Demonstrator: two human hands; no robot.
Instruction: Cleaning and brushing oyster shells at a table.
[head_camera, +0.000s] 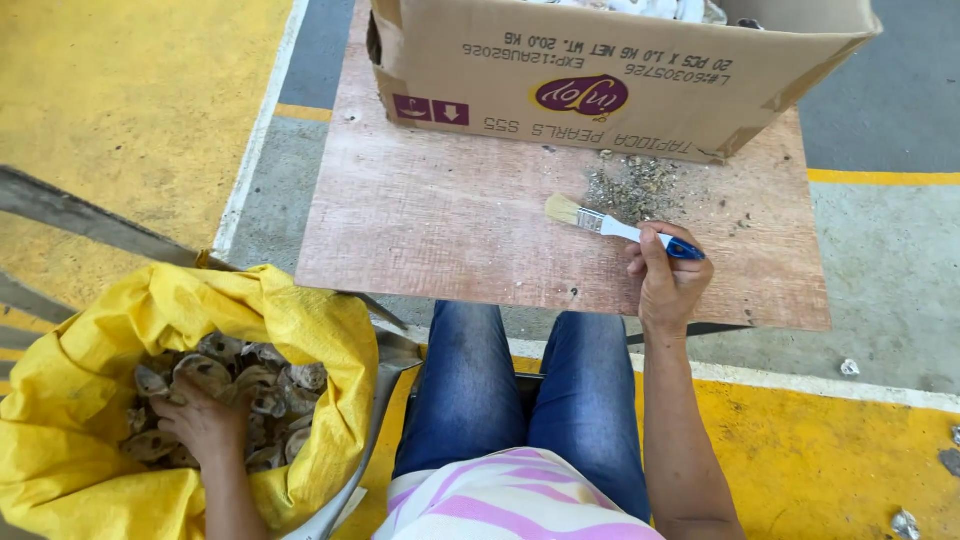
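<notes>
My right hand grips a small paintbrush with a white and blue handle, its pale bristles pointing left over a bare wooden board. My left hand reaches down into a yellow sack at my left side, fingers curled over brown and grey shell-like pieces that fill it. Whether it grips one I cannot tell.
A cardboard box stands at the board's far edge, with pale pieces inside. A small pile of grit and debris lies on the board just beyond the brush. My knees in blue jeans sit below the board. The floor is yellow and grey.
</notes>
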